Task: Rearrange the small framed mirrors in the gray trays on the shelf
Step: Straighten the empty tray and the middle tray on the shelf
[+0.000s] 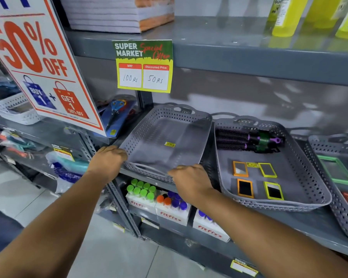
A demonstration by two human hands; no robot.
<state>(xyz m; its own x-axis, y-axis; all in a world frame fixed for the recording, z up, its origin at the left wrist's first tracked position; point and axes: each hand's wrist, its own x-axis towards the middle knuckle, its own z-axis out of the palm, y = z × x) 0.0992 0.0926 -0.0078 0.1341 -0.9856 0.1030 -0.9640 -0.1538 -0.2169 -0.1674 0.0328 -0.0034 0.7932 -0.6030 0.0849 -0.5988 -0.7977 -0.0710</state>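
An empty gray perforated tray (189, 115) sits tilted on the shelf, only a small yellow sticker inside. My left hand (109, 159) grips its near left corner and my right hand (191, 180) grips its near rim by the handle slot. To the right, a second gray tray (301, 163) holds two orange-framed mirrors (240, 168) (245, 188) and two yellow-framed mirrors (267, 169) (273, 190), laid flat in a square. A third gray tray (317, 149) at the far right holds a larger green-framed mirror (337, 169), partly cut off.
Black and purple round hairbrushes (249, 140) lie at the back of the second tray. A price card (144, 66) hangs from the shelf above. A large 50% off sign (38, 61) stands left, packaged scissors (117, 113) behind it. Bottles in boxes (161, 199) sit on the lower shelf.
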